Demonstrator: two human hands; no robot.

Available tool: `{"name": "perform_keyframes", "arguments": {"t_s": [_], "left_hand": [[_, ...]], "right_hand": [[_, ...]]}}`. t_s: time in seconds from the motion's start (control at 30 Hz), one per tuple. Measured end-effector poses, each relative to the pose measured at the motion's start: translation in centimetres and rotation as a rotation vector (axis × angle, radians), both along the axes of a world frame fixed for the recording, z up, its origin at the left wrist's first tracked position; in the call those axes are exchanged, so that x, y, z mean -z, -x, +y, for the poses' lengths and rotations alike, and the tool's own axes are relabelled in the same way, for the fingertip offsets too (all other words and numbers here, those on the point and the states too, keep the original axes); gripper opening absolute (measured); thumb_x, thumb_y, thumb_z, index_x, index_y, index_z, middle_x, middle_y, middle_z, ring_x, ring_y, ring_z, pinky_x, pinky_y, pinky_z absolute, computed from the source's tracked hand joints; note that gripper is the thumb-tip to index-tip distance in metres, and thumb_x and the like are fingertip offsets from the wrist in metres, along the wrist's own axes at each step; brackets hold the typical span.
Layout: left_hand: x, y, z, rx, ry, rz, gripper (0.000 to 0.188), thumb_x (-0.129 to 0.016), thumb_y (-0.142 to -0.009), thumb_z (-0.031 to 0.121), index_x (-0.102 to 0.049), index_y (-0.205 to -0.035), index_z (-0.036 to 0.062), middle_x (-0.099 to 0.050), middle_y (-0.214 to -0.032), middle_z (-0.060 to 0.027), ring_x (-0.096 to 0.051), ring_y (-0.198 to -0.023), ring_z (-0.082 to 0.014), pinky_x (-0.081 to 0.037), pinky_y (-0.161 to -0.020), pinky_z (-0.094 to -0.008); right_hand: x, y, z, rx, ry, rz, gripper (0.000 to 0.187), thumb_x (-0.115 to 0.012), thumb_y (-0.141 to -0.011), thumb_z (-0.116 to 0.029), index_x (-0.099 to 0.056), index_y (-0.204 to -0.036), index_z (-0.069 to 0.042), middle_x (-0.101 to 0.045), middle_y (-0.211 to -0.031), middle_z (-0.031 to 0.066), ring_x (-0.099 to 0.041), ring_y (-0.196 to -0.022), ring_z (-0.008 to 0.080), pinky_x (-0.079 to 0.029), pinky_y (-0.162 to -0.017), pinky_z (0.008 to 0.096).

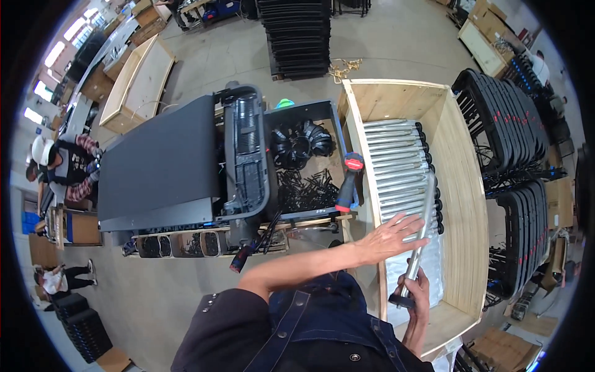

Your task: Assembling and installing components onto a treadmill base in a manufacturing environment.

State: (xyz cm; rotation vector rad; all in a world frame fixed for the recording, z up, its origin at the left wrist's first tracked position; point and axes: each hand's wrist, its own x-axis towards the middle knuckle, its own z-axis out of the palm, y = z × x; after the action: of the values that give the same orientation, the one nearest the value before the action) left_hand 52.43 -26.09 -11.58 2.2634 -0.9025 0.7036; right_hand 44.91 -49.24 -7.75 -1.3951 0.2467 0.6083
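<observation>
My right hand [417, 290] is closed round the lower part of a shiny metal tube [429, 204] with a black end piece [401, 301]. The tube slants over the inside of a long wooden crate [463, 186]. My left hand [390, 238] reaches across from the left with its fingers stretched out, the fingertips lying at the tube's middle; whether they press on it I cannot tell. Below the tube, a row of similar metal tubes [392, 162] with black ends lies side by side in the crate. Whitish sheeting [437, 263] shows on the crate's bottom near me.
Left of the crate stands a blue bin [304, 110] with black parts; a red-and-black power tool [349, 186] hangs at its edge. Further left is a treadmill-like frame with a black belt [164, 164]. Black frames [517, 124] are stacked to the right. People [71, 164] are at the far left.
</observation>
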Motion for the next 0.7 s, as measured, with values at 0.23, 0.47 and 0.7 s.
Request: {"name": "perform_keyframes", "arguments": {"t_s": [0.23,0.47,0.7], "left_hand": [[-10.3,9.6,11.8,0.12,-0.189,-0.024,0.048,-0.065,-0.085,0.013,-0.056,-0.132,0.0073,-0.056,-0.083,-0.0023,-0.071,-0.083,-0.0213,-0.059,-0.077,-0.0434],[-14.0,18.9,26.4,-0.184,0.457,1.042,0.063,-0.063,-0.098,0.03,-0.037,-0.148,0.0025,-0.067,-0.117,-0.0295,-0.068,-0.104,-0.0501,-0.054,-0.093,-0.0493],[-9.9,24.9,29.2,-0.467,1.286,0.854,0.03,-0.057,-0.097,0.014,-0.061,-0.119,-0.0057,-0.067,-0.095,-0.0096,-0.063,-0.07,-0.0149,-0.052,-0.062,-0.0293]], "right_hand": [[-5.7,0.7,6.4,-0.229,-0.2,-0.252,0.078,-0.044,-0.1,-0.069,-0.062,-0.106,0.007,-0.067,-0.077,0.0187,-0.063,-0.046,0.0263,-0.052,-0.038,0.0335],[3.4,-8.3,26.1,-0.358,-0.041,-0.118,0.039,-0.066,-0.102,-0.034,-0.066,-0.12,0.0,-0.066,-0.082,0.0053,-0.063,-0.07,0.0147,-0.051,-0.065,0.0279],[27.2,-24.2,43.4,-0.425,0.468,-0.425,0.032,-0.072,-0.091,-0.025,-0.072,-0.111,0.0,-0.075,-0.095,0.0132,-0.074,-0.092,0.0242,-0.057,-0.076,0.035]]}}
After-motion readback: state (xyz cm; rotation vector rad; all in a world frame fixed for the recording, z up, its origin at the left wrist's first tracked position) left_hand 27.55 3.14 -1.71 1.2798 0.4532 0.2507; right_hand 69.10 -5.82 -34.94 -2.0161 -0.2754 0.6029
